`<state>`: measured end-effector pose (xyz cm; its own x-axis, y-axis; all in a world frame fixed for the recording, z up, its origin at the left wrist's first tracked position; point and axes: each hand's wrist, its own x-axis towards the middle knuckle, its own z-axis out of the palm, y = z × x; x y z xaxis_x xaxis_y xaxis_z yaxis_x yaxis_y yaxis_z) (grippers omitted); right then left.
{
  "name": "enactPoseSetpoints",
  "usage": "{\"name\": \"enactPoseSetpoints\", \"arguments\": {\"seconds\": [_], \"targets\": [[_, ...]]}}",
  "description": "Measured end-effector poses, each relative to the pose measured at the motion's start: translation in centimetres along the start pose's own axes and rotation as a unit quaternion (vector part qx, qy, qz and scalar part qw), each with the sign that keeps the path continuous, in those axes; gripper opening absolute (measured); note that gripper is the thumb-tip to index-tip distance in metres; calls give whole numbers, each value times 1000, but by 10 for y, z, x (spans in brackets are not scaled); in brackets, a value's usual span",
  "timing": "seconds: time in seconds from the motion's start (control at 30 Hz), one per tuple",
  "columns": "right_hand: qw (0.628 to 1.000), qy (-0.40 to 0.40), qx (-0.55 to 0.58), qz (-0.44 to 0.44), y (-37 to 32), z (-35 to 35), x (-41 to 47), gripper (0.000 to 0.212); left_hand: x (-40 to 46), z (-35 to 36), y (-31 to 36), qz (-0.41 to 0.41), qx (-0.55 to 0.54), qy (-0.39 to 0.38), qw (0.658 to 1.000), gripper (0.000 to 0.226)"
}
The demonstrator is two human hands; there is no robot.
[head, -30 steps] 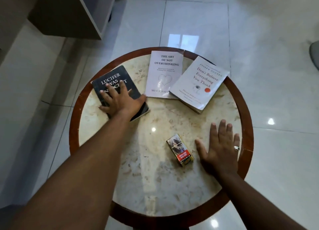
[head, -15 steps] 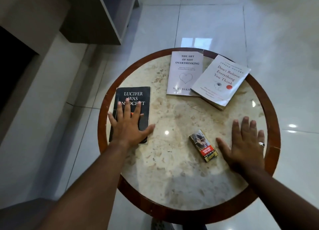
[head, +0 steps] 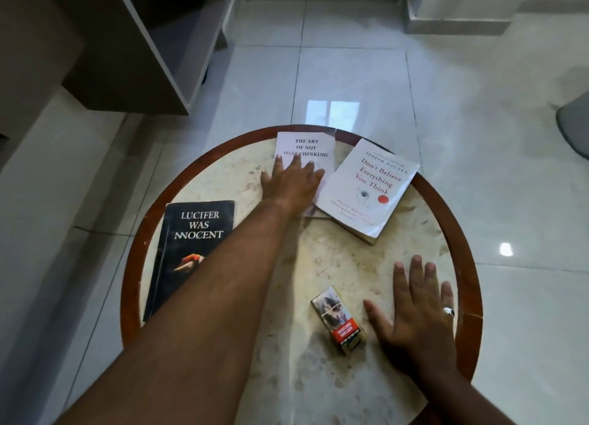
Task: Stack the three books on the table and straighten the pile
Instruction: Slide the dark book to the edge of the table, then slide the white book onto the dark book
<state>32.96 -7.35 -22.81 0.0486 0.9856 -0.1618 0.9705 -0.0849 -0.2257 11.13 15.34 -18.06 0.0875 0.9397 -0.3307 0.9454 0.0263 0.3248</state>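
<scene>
A small printed carton (head: 338, 321) is lying on the near right part of the round marble-topped desk (head: 318, 265), tilted, just left of the right hand (head: 414, 316) and apart from all three books. A dark cabinet (head: 127, 42) is standing on the glossy tiled floor (head: 478, 137) beyond the desk at far left, and a grey rounded object (head: 575, 128) is showing at the far right edge of the view. Nothing is lying on top of any book except a hand and a forearm.

The left hand (head: 291, 185) is reaching across to the far side, fingers spread and lying flat on the white book (head: 306, 150) titled "The Art of Not Overthinking", which is sitting at the far rim. Its right edge is tucked under the second white book (head: 366, 188), "Don't Believe Everything You Think", which is lying angled just right of that hand. The dark book (head: 188, 252), "Lucifer Was Innocent", is lying on the left side of the desk, well apart from the two white ones, with the left forearm passing over its near right corner. The right hand is resting palm down with fingers spread on the near right of the desk, holding nothing, a ring (head: 448, 311) on one finger.
</scene>
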Motion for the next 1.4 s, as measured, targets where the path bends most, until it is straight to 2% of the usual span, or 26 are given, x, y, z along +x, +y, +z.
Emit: {"name": "enactPoseSetpoints", "arguments": {"seconds": [0.1, 0.2, 0.4, 0.5, 0.67, 0.77, 0.97, 1.23, 1.4], "targets": [[1000, 4, -10, -1, 2, 3, 1, 92, 15, -1, -10, -36, -15, 28, 999, 49], [1000, 8, -18, -6, 3, 5, 2, 92, 21, -6, -23, -33, 42, 51, 997, 52], [1000, 5, -21, -4, 4, 6, 1, 92, 28, -18, -45, -34, 75, 73, 994, 52], [1000, 6, -22, -4, 3, 5, 2, 92, 40, -21, -40, -74, 75, 79, 991, 56], [1000, 9, -29, -6, 4, 7, 1, 94, 52, -13, -7, -179, 14, 43, 983, 110], [1000, 13, -24, -10, 5, 7, 1, 92, 50, -13, -11, -227, 20, 54, 972, 126], [1000, -1, -27, -6, 4, 6, 1, 92, 28, -15, -28, -231, 32, 68, 970, 124], [999, -11, -29, 10, 2, 4, 1, 93, 12, -15, -20, -268, -7, 67, 961, 143], [999, -16, -29, 11, 1, 3, 2, 93, 2, -22, -19, -239, 21, 81, 968, 130]]}}
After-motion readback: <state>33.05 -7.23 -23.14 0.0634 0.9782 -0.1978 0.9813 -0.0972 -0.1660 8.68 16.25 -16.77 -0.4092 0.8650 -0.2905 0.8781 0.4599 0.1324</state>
